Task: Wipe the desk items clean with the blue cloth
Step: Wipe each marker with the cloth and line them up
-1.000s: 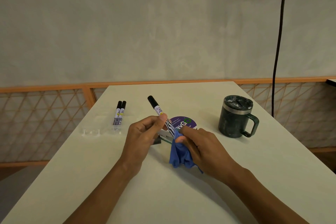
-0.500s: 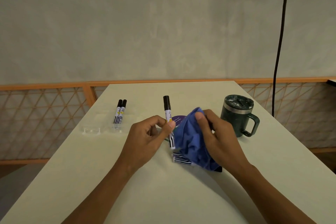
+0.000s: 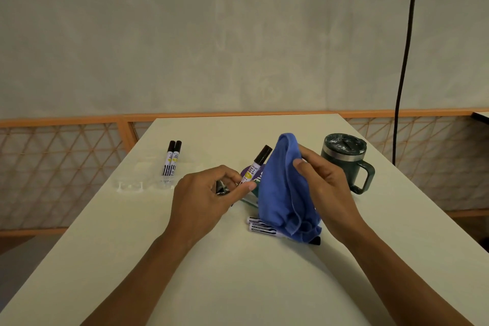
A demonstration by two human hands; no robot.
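My left hand (image 3: 209, 201) pinches a black-capped white marker (image 3: 255, 165), cap tilted up and to the right. Right beside it, my right hand (image 3: 321, 185) holds the blue cloth (image 3: 280, 190) up off the desk, the cloth hanging down in folds. Two more markers (image 3: 260, 226) lie on the desk under the cloth, partly covered by it. A pair of markers (image 3: 170, 157) lies side by side at the far left. A dark green lidded mug (image 3: 344, 160) stands to the right of my right hand.
A purple round sticker or coaster (image 3: 248, 169) lies behind the held marker, mostly hidden. A clear plastic holder (image 3: 144, 184) sits left of my left hand. The white desk (image 3: 238, 286) ends at an orange lattice railing (image 3: 60, 167). A black cable (image 3: 403, 61) hangs at right.
My right hand has lifted the blue cloth higher beside the marker. The marker in my left hand has tilted from upright to leaning right.
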